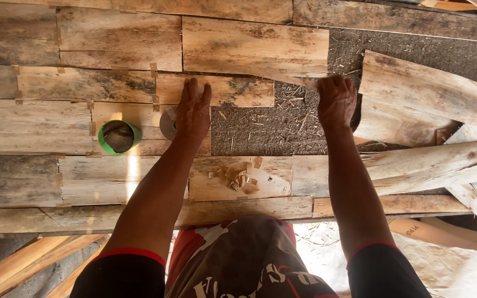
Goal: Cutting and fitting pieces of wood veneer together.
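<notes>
A small veneer piece is pressed flat by the left hand, its fingers spread and laid open on the wood, nothing gripped. This piece lies in the middle of a patchwork sheet of thin wood pieces joined by short strips of tape. To its right, a gap of dark, gritty surface is left uncovered. The right hand is set at the gap's upper right corner, fingers curled down onto the edge of the upper piece; whether anything is pinched cannot be told. Judging by this, much of the sheet is already joined at the left, while the gap and the loose boards at the right are not yet fitted. A green cup and a tape roll are placed just left of the left hand. Torn tape scraps are scattered nearer the body.
</notes>
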